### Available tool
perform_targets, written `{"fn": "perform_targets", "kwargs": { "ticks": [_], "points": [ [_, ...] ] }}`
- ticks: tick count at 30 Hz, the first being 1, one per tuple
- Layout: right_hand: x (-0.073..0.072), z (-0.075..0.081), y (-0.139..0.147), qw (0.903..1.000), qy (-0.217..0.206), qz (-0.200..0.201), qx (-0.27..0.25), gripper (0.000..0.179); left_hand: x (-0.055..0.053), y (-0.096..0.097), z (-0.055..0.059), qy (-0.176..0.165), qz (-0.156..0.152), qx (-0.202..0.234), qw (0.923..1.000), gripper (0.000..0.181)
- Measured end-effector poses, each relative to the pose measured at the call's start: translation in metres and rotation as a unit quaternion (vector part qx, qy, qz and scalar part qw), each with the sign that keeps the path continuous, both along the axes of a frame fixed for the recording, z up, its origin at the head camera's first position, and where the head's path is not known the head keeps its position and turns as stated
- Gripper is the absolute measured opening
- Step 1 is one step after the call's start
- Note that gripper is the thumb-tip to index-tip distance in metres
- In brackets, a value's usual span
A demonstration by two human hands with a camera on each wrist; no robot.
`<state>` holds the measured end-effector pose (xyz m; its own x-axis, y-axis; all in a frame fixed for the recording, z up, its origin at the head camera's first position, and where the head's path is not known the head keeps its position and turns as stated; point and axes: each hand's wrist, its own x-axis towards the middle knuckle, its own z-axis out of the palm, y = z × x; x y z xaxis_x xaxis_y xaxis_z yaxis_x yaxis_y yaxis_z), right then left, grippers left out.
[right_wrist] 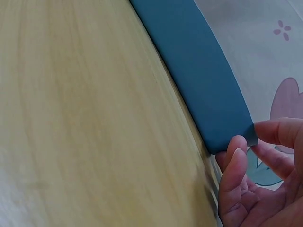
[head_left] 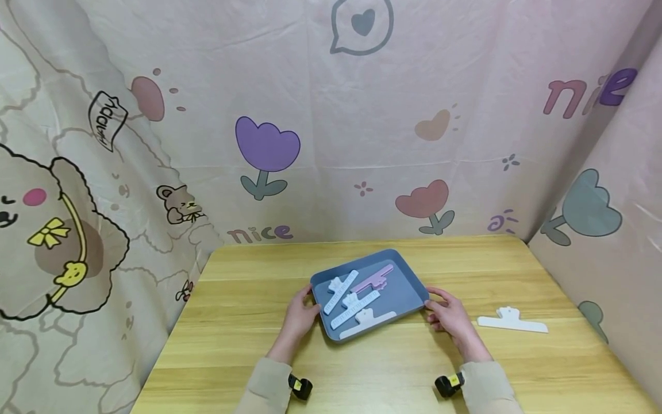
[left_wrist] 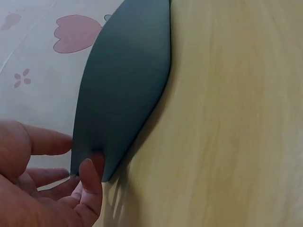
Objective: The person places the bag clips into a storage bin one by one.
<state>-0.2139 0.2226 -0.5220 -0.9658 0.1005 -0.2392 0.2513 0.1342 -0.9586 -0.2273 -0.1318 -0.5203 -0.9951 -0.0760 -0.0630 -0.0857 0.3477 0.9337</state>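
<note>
A grey-blue rectangular tray point(head_left: 405, 290) sits at an angle on the table between my hands. My left hand point(head_left: 301, 313) holds its left end, thumb on the outer wall and index finger at the rim. At the right front corner my right hand point(head_left: 449, 315) grips the tray wall point(right_wrist: 199, 85) with thumb and fingers. Inside lie two light-blue long clips with ruler-like marks, one clip point(head_left: 341, 292) behind the other clip point(head_left: 355, 309). A purple clip point(head_left: 373, 279) lies farther back, and a white clip point(head_left: 367, 323) runs along the front wall.
Another white long clip point(head_left: 512, 321) lies on the wooden table point(head_left: 233, 328), to the right of my right hand. Printed fabric curtains point(head_left: 331, 115) hang behind the table and along both sides.
</note>
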Motion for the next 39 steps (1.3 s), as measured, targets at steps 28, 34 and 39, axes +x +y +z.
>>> {"fn": "perform_targets", "kwargs": {
  "ticks": [28, 34, 39],
  "points": [
    [0.005, 0.008, 0.048, 0.9995, 0.010, -0.006, 0.028, 0.053, 0.002, 0.003, -0.008, -0.005, 0.023, 0.071, 0.9972, 0.063],
    [0.014, 0.018, 0.078, 0.9956, 0.047, -0.017, 0.079, 0.055, 0.003, 0.002, -0.008, -0.006, 0.026, 0.062, 0.9977, 0.063],
    [0.023, 0.024, 0.107, 0.9925, 0.076, -0.037, 0.088, 0.053, 0.003, 0.001, -0.007, -0.009, 0.025, 0.064, 0.9976, 0.064]
  ]
}}
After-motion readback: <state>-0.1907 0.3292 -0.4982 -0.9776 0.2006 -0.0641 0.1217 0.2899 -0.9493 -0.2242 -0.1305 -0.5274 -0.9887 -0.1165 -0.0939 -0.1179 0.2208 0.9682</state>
